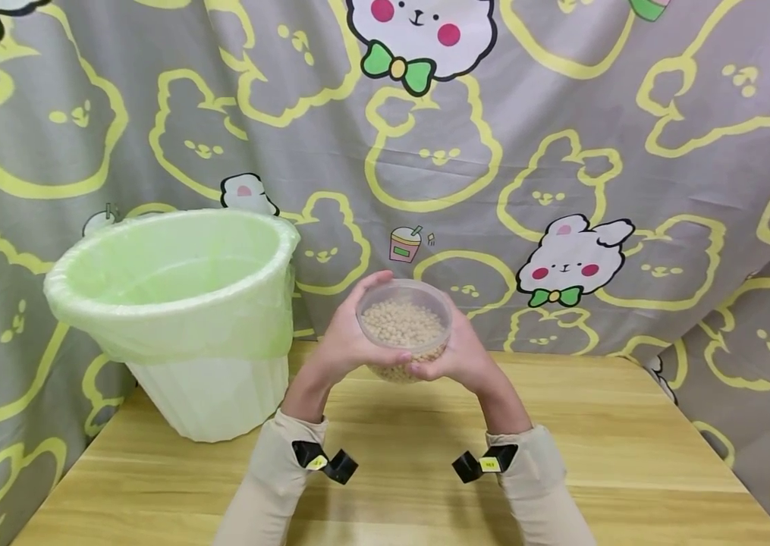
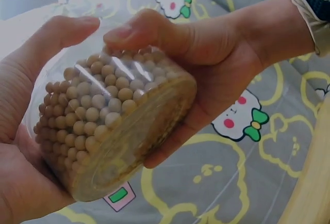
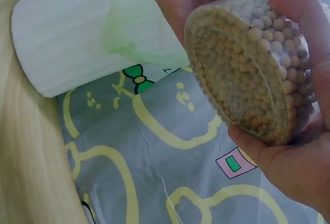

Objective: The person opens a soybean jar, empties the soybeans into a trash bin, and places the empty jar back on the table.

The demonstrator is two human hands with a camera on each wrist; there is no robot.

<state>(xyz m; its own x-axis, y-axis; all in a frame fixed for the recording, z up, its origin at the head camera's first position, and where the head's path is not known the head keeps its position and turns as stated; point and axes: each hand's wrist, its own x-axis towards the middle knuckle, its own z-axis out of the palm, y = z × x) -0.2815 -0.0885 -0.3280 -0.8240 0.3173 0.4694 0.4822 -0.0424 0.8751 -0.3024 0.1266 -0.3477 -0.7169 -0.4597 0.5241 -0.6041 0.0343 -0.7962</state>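
A round clear plastic tub (image 1: 403, 322) full of small beige balls is held up above the table, between both hands. On its left side the left hand (image 1: 345, 334) grips it, thumb along the near wall. The right hand (image 1: 464, 350) grips the opposite side, its thumb close to the left one. From below, the left wrist view shows the tub's clear base (image 2: 136, 149) tilted, with balls packed against the wall. In the right wrist view, the right hand's fingers (image 3: 304, 15) curve round the tub. Whether a clear lid covers the top, I cannot tell.
A tall white bin (image 1: 214, 387) with a pale green liner bag (image 1: 248, 318) folded over its rim stands left of the hands on the wooden table (image 1: 603, 432). Behind the table hangs a grey curtain (image 1: 330, 167) with yellow cartoon outlines. Each sleeved wrist carries a small black camera.
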